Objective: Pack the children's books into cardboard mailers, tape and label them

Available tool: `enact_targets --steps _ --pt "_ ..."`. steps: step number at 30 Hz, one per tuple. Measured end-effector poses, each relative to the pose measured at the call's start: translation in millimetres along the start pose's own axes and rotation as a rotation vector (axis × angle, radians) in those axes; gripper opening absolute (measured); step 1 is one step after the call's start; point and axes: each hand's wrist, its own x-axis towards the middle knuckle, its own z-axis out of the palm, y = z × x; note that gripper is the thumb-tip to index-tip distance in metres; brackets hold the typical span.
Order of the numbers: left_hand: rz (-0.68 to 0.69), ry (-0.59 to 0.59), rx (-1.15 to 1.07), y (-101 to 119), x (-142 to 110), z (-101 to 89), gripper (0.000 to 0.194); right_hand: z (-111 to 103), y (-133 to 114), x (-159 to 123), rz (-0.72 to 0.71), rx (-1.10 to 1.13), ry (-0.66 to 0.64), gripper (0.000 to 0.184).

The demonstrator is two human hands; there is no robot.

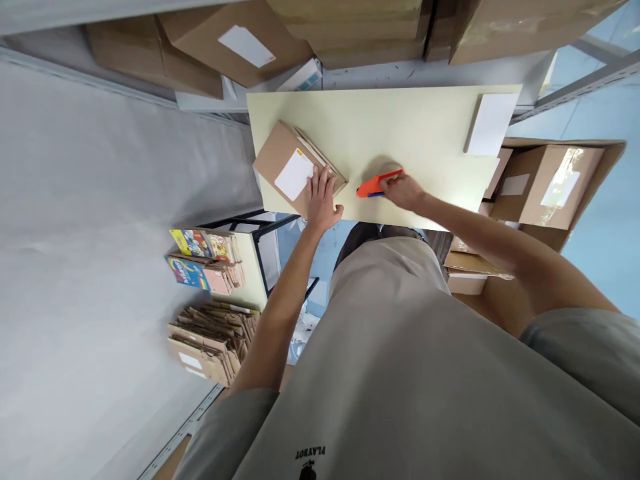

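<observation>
On the pale tabletop (425, 127), a flat brown cardboard package (277, 150) with a white label lies at an angle near the left end. My left hand (323, 200) presses on its right part, fingers stretched out flat over the cardboard and the label's edge. To the right, my right hand (404, 191) is closed around an orange-red tape dispenser (370, 187) with a bit of blue on it. A round, partly see-through roll shows behind the dispenser. The dispenser's front end points left towards the package, with a small gap between them.
A white stack or box (493, 125) sits at the table's right end. Large cardboard boxes (360, 30) fill the shelf behind. An open carton (545, 187) with boxes stands at right. Folded cardboard (213, 343) and colourful printed packs (193, 243) lie at left.
</observation>
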Motion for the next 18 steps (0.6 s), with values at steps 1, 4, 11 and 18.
enact_targets --steps 1,4,11,18 --pt "0.002 0.01 -0.003 0 0 1.3 0.096 -1 17 -2 0.019 -0.02 0.014 0.057" --pt "0.01 0.04 -0.021 1 1 4.1 0.1 -11 43 8 0.01 -0.012 0.118 0.059" --pt "0.003 0.065 -0.052 4 1 5.8 0.104 -57 3 53 -0.007 0.045 0.099 0.061" --pt "-0.036 0.02 -0.053 8 6 -0.5 0.109 -72 -38 66 -0.028 0.379 0.079 0.058"
